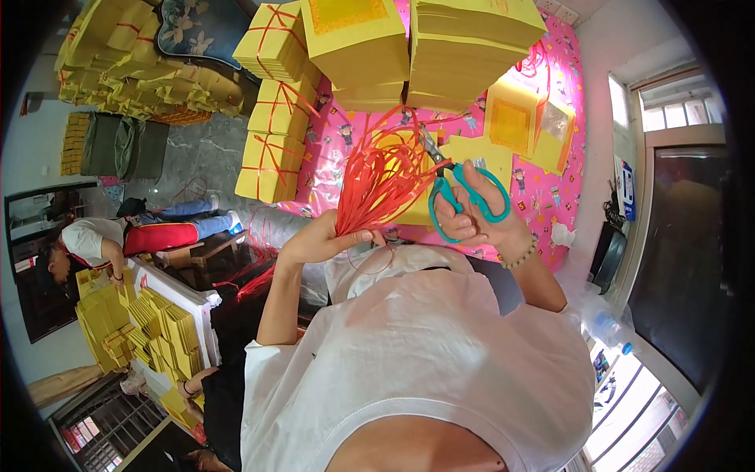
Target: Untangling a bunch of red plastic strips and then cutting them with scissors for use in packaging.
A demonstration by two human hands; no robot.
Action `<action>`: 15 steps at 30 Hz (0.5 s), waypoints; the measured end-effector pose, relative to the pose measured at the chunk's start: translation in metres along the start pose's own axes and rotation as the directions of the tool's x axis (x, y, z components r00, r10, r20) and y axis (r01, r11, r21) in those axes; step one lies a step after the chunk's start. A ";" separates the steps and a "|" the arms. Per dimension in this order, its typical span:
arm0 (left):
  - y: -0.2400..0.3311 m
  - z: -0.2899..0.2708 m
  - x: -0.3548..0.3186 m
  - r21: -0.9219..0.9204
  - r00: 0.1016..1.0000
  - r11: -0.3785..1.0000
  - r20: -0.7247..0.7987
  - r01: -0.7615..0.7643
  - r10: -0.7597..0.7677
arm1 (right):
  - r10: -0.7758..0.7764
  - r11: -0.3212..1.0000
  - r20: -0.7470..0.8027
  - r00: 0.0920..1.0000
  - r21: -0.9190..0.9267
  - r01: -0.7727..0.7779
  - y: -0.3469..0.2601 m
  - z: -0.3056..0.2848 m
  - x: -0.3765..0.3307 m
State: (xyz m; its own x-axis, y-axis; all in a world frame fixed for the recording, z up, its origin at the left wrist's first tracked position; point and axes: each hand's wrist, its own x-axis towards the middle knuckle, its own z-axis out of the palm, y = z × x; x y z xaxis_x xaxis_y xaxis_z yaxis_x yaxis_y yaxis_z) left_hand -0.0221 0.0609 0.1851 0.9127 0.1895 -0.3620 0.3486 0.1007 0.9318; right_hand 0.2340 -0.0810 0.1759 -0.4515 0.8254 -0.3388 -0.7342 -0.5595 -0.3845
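Observation:
A thick bunch of red plastic ribbon (pixel 377 177) is gripped at its lower end by my left hand (pixel 318 240), and its loops spread upward and to the right. My right hand (pixel 487 212) holds a pair of scissors (pixel 445 167), thumb and fingers through the teal handles. The metal blades point up beside the bunch's right edge, with some strands around them. Whether the blades are cutting a strand I cannot tell. Beneath the bunch, yellow paper sheets (pixel 472 151) lie partly hidden on the pink patterned tablecloth (pixel 543 181).
Tall stacks of yellow paper (pixel 464 63) stand at the table's far side. Tied yellow bundles (pixel 269 167) line its left edge. Farther left, a person (pixel 98 240) works at a white table (pixel 206 315) loaded with yellow paper. A plastic bottle (pixel 609 329) is at the right.

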 end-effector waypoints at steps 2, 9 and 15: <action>0.007 0.002 0.000 -0.092 0.998 0.995 -0.037 0.040 -0.044 | -0.014 0.999 0.024 1.000 0.041 0.013 0.002 -0.002 0.001; -0.001 -0.004 0.002 -0.023 0.999 0.999 0.018 0.032 -0.032 | -0.183 0.983 -0.090 0.979 -0.030 0.181 0.003 -0.004 -0.004; -0.004 -0.004 0.001 -0.012 1.000 1.000 0.020 0.021 -0.021 | -0.187 0.975 0.035 0.982 -0.117 0.190 -0.011 0.010 -0.022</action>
State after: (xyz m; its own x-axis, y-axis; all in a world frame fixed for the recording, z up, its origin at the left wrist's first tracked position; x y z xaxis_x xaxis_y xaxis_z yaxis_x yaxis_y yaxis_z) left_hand -0.0236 0.0644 0.1806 0.9095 0.1677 -0.3804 0.3649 0.1166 0.9237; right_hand 0.2471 -0.0919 0.1966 -0.3240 0.9175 -0.2305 -0.7421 -0.3976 -0.5396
